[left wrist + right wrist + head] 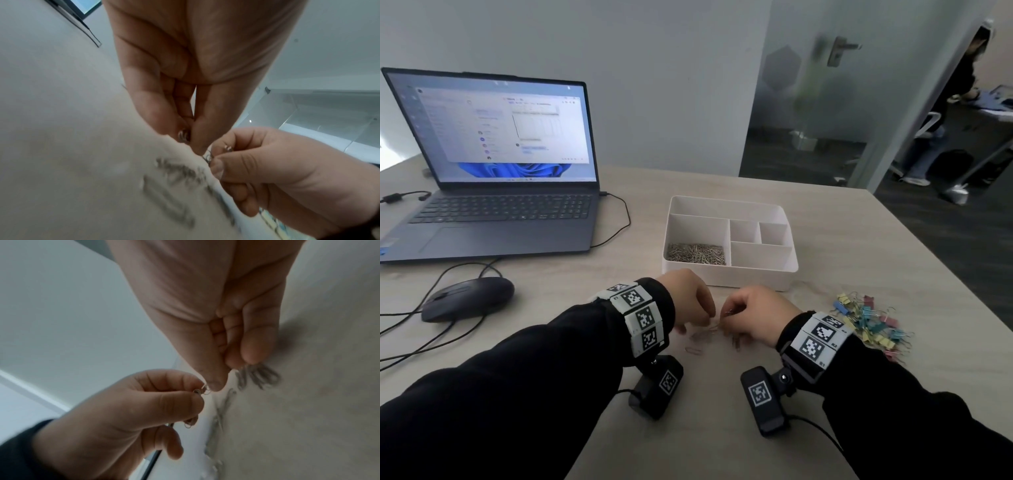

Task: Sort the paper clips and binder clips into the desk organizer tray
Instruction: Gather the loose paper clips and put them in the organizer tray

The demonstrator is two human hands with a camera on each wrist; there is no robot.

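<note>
Most of the silver paper clips (695, 254) already lie heaped in the large near-left compartment of the white desk organizer tray (726, 279), whose other compartments look bare. A few loose paper clips (694, 350) remain on the table (825, 240) just in front of the tray, under and between the hands. The coloured binder clips (869, 323) lie in an untouched pile on the table, to the right of the right wrist, so by my judgement the paper-clip half is nearly done and the binder-clip half not started.

Both hands hover low over the stray clips, knuckles up, fingertips almost meeting. The left hand (690, 299) has thumb and forefinger pressed together on a clip, as the left wrist view shows. The right hand (755, 315) pinches what seems to be a small bunch of clips between thumb and curled forefinger, though blur makes the count uncertain
</note>
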